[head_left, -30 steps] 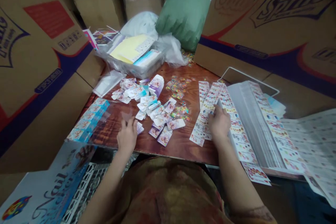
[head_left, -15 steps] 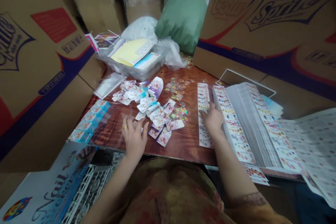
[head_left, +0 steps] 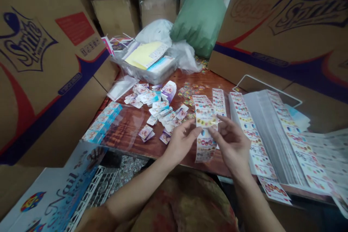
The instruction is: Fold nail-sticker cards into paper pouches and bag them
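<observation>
Between my two hands a printed sticker strip (head_left: 206, 145) is held up above the table, its long side running away from me. My left hand (head_left: 182, 138) pinches its left edge, and my right hand (head_left: 231, 141) pinches the right edge with thumb and fingers. Behind my right fingers lies another sticker strip (head_left: 218, 98) on the wood. To the left of my hands is a loose heap of small folded cards (head_left: 160, 110) in white, blue and purple. One purple-and-white folded card (head_left: 146, 133) sits apart near my left wrist.
Large cartons (head_left: 35, 79) flank the table (head_left: 127, 130) on both sides. Tall stacks of sticker sheets (head_left: 248, 134) stand at right. A plastic-wrapped tray (head_left: 157, 74) and a green sack (head_left: 199, 16) are at the back. Small colourful packets (head_left: 187, 92) lie mid-table; blue cards (head_left: 102, 125) line the left edge.
My right hand has lifted a sticker strip off the table and brought it left. My left hand has moved right from beside the cards and now grips the strip too. The view has shifted slightly.
</observation>
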A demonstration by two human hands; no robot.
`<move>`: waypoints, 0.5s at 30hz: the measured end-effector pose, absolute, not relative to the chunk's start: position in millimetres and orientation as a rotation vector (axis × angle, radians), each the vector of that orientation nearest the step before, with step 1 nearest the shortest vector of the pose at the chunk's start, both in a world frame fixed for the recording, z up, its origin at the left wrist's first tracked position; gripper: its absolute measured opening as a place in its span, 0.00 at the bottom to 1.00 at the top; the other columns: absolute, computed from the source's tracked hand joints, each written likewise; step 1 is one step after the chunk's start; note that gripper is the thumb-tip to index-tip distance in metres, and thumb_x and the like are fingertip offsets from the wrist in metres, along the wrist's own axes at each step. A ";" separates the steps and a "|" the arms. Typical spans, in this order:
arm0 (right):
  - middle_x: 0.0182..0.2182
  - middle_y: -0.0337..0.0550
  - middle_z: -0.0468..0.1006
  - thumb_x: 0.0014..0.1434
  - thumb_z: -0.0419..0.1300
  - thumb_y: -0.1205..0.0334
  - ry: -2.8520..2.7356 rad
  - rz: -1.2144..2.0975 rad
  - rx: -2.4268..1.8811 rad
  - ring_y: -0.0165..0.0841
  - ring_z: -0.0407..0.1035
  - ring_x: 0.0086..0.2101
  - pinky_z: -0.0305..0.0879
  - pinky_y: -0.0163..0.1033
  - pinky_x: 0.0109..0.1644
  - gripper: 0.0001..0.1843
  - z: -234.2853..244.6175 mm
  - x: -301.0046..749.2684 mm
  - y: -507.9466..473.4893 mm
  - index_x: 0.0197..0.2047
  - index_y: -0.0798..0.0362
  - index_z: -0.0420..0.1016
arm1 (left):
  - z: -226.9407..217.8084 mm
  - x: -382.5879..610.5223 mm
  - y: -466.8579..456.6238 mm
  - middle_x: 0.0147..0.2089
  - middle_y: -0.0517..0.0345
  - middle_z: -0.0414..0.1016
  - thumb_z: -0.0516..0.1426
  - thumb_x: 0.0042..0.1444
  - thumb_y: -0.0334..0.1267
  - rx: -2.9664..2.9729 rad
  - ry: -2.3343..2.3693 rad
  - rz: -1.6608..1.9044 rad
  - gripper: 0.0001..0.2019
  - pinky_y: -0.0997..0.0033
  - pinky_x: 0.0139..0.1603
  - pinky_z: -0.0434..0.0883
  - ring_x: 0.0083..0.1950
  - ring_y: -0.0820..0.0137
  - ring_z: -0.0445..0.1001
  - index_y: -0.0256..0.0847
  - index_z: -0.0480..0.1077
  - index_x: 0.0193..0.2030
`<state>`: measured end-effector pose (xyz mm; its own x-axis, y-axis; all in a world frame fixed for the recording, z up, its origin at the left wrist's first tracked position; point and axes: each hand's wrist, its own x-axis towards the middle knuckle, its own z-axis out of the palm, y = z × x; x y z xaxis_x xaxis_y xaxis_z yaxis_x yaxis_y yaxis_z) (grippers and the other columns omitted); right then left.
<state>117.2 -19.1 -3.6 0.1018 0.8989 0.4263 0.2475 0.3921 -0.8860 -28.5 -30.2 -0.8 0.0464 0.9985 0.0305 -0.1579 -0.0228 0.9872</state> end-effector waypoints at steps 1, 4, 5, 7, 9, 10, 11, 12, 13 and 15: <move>0.30 0.38 0.68 0.56 0.63 0.58 -1.479 0.629 -1.111 0.29 0.65 0.29 0.67 0.35 0.31 0.19 0.3 116.5 -26.1 0.52 0.46 0.72 | 1.7 -26.0 -30.5 0.36 0.55 0.74 0.57 0.56 0.45 1.103 1.004 1.248 0.15 0.72 0.41 0.67 0.38 0.70 0.71 0.36 0.73 0.43; 0.47 0.47 0.70 0.54 0.65 0.57 -1.667 0.400 -1.132 0.39 0.67 0.47 0.69 0.46 0.48 0.23 9.8 123.4 -32.1 0.53 0.46 0.72 | 6.8 -26.5 -34.9 0.30 0.60 0.70 0.56 0.57 0.44 1.148 1.000 1.175 0.12 0.75 0.36 0.64 0.33 0.73 0.66 0.35 0.71 0.33; 0.52 0.49 0.68 0.53 0.66 0.56 -1.745 0.364 -1.120 0.42 0.64 0.53 0.66 0.50 0.54 0.24 12.3 127.1 -30.9 0.53 0.46 0.72 | 8.1 -27.9 -37.0 0.29 0.61 0.68 0.55 0.57 0.43 1.196 1.010 1.144 0.12 0.75 0.34 0.62 0.32 0.74 0.64 0.36 0.69 0.31; 0.55 0.48 0.69 0.54 0.65 0.54 -1.897 0.432 -1.051 0.44 0.61 0.57 0.59 0.54 0.60 0.21 15.2 133.1 -27.5 0.51 0.46 0.73 | 10.0 -30.4 -41.3 0.27 0.62 0.64 0.54 0.58 0.42 1.312 1.017 1.092 0.12 0.76 0.33 0.61 0.31 0.75 0.62 0.37 0.66 0.28; 0.48 0.46 0.76 0.57 0.62 0.54 -1.935 0.599 -1.006 0.43 0.65 0.55 0.60 0.54 0.60 0.13 13.9 135.3 -25.7 0.44 0.47 0.77 | 10.4 -32.2 -45.1 0.28 0.62 0.64 0.52 0.60 0.42 1.374 1.037 1.091 0.12 0.75 0.35 0.62 0.32 0.74 0.63 0.37 0.66 0.29; 0.45 0.45 0.79 0.57 0.62 0.54 -1.891 0.666 -1.021 0.42 0.68 0.53 0.63 0.53 0.58 0.10 11.4 134.8 -25.9 0.41 0.48 0.78 | 9.9 -33.0 -46.7 0.30 0.61 0.65 0.53 0.59 0.42 1.378 1.085 1.116 0.10 0.74 0.37 0.63 0.33 0.73 0.64 0.38 0.66 0.32; 0.41 0.45 0.80 0.57 0.62 0.54 -1.815 0.728 -1.054 0.42 0.70 0.50 0.66 0.51 0.54 0.09 8.0 133.6 -26.5 0.38 0.49 0.79 | 8.8 -34.0 -48.0 0.32 0.60 0.67 0.56 0.58 0.44 1.377 1.159 1.152 0.09 0.73 0.39 0.64 0.35 0.72 0.66 0.39 0.67 0.36; 0.38 0.45 0.81 0.56 0.62 0.53 -1.720 0.801 -1.096 0.41 0.73 0.45 0.70 0.48 0.50 0.10 3.8 132.0 -27.4 0.36 0.50 0.79 | 7.3 -35.2 -49.0 0.35 0.59 0.68 0.59 0.55 0.44 1.383 1.244 1.190 0.12 0.72 0.41 0.65 0.38 0.71 0.67 0.40 0.67 0.41; 0.36 0.45 0.82 0.56 0.63 0.53 -1.626 0.888 -1.131 0.40 0.75 0.40 0.72 0.45 0.44 0.11 -0.8 130.3 -28.4 0.34 0.51 0.79 | 5.4 -36.6 -49.6 0.38 0.57 0.69 0.62 0.51 0.44 1.411 1.313 1.219 0.16 0.70 0.44 0.65 0.41 0.69 0.68 0.40 0.67 0.43; 0.30 0.43 0.82 0.55 0.63 0.52 -1.459 1.012 -1.175 0.36 0.75 0.30 0.73 0.40 0.34 0.12 -9.4 127.2 -30.2 0.34 0.52 0.79 | 1.1 -39.5 -50.0 0.41 0.54 0.71 0.64 0.48 0.43 1.502 1.309 1.183 0.15 0.68 0.49 0.65 0.45 0.66 0.69 0.40 0.69 0.41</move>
<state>127.2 -30.2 -9.4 -0.0641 0.9816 0.1801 0.1751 0.1888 -0.9663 -39.5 -50.0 1.1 0.0263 0.9897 0.1410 0.2400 -0.1432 0.9602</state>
